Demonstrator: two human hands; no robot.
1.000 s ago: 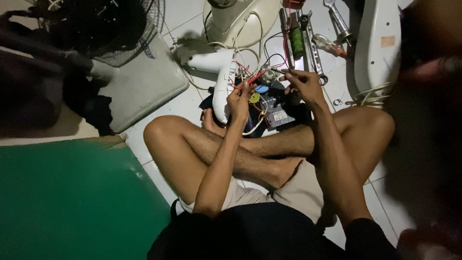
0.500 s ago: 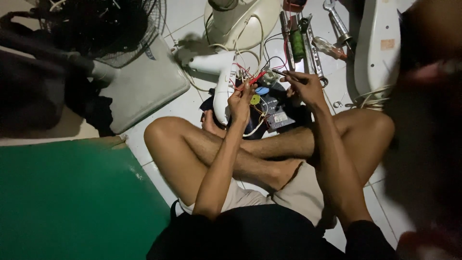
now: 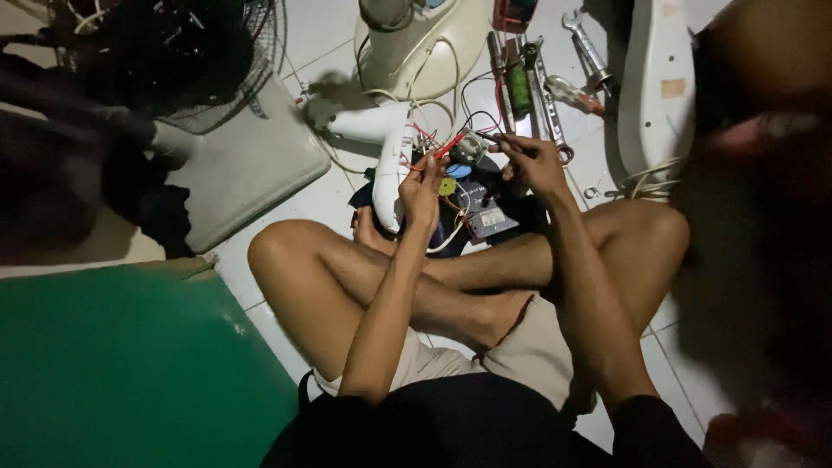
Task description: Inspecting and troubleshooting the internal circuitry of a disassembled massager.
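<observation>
I sit cross-legged on a white tiled floor. My left hand [image 3: 422,184] pinches a thin red probe [image 3: 444,147] that points at a small round part [image 3: 469,147] with red wires. My right hand [image 3: 531,160] holds a thin dark probe [image 3: 485,136] against the same part from the right. Below the hands lies an opened dark unit [image 3: 485,218] with coloured wires and a small circuit board. A white curved housing [image 3: 389,165] rests just left of my left hand.
A cream fan base [image 3: 433,43] with a white cord stands ahead. Wrenches and a screwdriver [image 3: 555,87] lie at upper right beside a white panel [image 3: 656,82]. A black fan grille [image 3: 182,61] and grey slab [image 3: 251,165] sit left. A green surface [image 3: 130,373] fills the lower left.
Both hands stay on the wired part with only small shifts; the red probe tip has nudged slightly toward the round part.
</observation>
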